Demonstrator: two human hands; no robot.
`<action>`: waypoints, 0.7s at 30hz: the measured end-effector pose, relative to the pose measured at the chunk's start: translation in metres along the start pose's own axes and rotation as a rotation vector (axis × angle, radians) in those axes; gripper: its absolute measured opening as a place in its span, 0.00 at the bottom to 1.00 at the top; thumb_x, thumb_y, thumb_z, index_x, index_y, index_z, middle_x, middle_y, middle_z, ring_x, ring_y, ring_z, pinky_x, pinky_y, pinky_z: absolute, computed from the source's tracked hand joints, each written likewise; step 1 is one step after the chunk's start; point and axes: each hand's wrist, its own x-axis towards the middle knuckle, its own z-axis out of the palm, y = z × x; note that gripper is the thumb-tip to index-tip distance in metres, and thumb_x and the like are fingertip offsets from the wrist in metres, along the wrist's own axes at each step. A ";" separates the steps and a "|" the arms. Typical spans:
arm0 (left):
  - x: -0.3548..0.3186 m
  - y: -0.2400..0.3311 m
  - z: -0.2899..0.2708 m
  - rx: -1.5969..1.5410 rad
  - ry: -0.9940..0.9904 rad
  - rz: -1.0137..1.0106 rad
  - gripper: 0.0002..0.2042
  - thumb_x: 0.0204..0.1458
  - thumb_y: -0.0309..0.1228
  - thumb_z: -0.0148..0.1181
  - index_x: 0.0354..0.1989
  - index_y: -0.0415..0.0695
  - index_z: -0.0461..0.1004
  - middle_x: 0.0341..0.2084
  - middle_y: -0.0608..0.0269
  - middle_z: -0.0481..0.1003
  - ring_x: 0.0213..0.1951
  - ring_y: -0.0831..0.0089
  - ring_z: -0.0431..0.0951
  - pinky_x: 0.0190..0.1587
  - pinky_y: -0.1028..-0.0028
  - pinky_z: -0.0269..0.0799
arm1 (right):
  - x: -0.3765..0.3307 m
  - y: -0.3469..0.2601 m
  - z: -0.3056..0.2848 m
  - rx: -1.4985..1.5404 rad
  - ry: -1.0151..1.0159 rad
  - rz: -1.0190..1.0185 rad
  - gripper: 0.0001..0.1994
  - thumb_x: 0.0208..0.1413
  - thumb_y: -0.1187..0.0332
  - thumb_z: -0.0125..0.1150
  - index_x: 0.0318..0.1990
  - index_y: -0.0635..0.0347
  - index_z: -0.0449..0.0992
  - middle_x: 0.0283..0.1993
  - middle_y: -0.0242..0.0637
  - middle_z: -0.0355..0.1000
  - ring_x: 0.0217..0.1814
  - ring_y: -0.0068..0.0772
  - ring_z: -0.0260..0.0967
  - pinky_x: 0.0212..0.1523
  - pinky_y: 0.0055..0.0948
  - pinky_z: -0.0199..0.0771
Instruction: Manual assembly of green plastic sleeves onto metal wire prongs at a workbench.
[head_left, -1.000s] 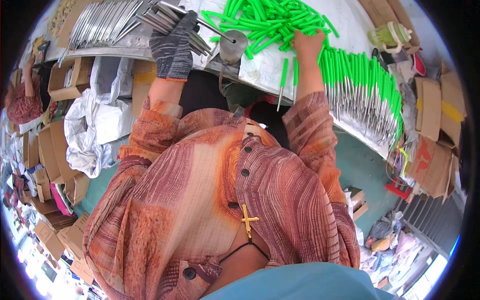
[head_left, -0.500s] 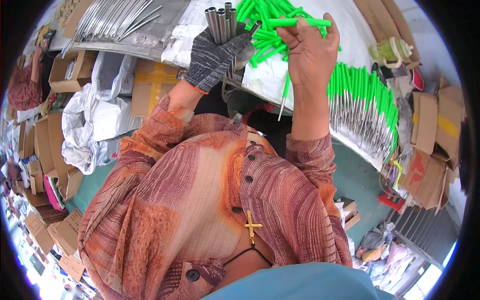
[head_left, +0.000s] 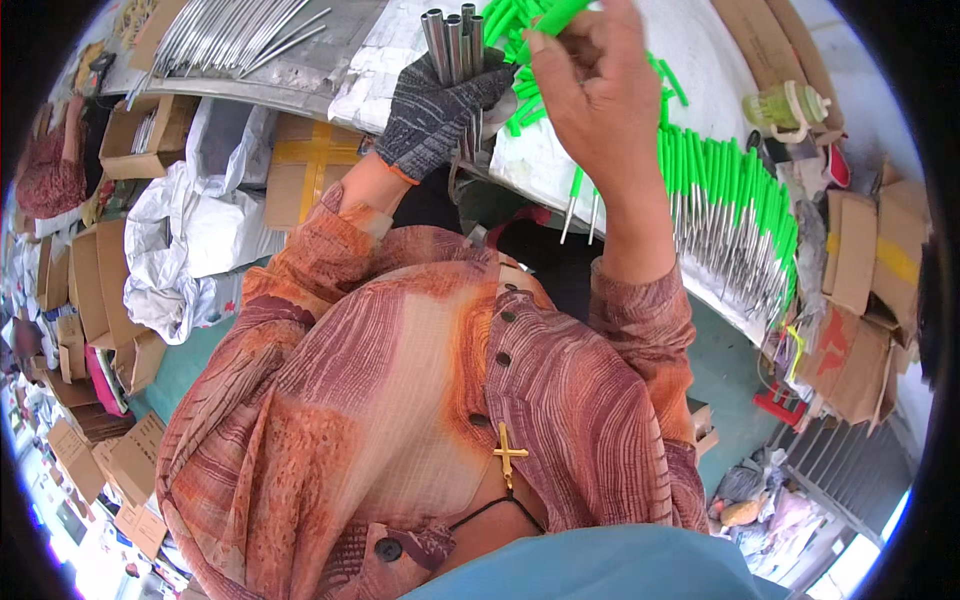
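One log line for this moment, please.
left hand: gloved, grips metal tubes | right hand: bare, pinches green sleeve | table: green sleeves

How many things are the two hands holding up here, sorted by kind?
grey metal tubes, in the gloved left hand: 4 ends showing
green plastic sleeve, pinched by the bare right hand: 1
Total: 5

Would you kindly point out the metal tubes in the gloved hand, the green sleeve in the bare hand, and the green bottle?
metal tubes [head_left: 452, 40], head view, on the bundle's upper ends.
green sleeve [head_left: 545, 15], head view, mid-length.
green bottle [head_left: 785, 105], head view, on its body.
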 end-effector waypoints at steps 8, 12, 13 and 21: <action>0.008 -0.009 -0.008 -0.295 -0.020 -0.134 0.12 0.44 0.29 0.64 0.37 0.38 0.74 0.26 0.59 0.76 0.27 0.73 0.76 0.30 0.75 0.74 | 0.010 0.004 0.010 0.249 -0.112 0.108 0.14 0.60 0.64 0.44 0.31 0.65 0.70 0.29 0.34 0.68 0.33 0.22 0.63 0.36 0.22 0.64; 0.016 -0.019 -0.013 -0.507 0.140 -0.317 0.11 0.50 0.32 0.55 0.38 0.39 0.73 0.26 0.57 0.75 0.28 0.69 0.76 0.35 0.71 0.75 | 0.000 0.019 0.022 0.256 -0.113 0.235 0.15 0.61 0.62 0.43 0.28 0.62 0.69 0.24 0.33 0.67 0.26 0.26 0.62 0.30 0.28 0.63; 0.020 -0.020 -0.017 -0.630 0.131 -0.330 0.11 0.50 0.33 0.54 0.38 0.39 0.73 0.27 0.55 0.75 0.29 0.66 0.76 0.36 0.68 0.75 | -0.009 0.039 0.025 0.179 -0.153 0.179 0.12 0.60 0.64 0.43 0.33 0.63 0.69 0.28 0.35 0.68 0.29 0.27 0.65 0.33 0.27 0.65; 0.024 -0.021 -0.042 -0.640 0.245 -0.321 0.11 0.49 0.31 0.57 0.39 0.40 0.72 0.28 0.51 0.73 0.34 0.56 0.75 0.40 0.57 0.73 | -0.013 0.034 0.031 -0.028 -0.036 0.153 0.15 0.60 0.62 0.43 0.30 0.63 0.70 0.25 0.36 0.70 0.26 0.27 0.66 0.30 0.27 0.65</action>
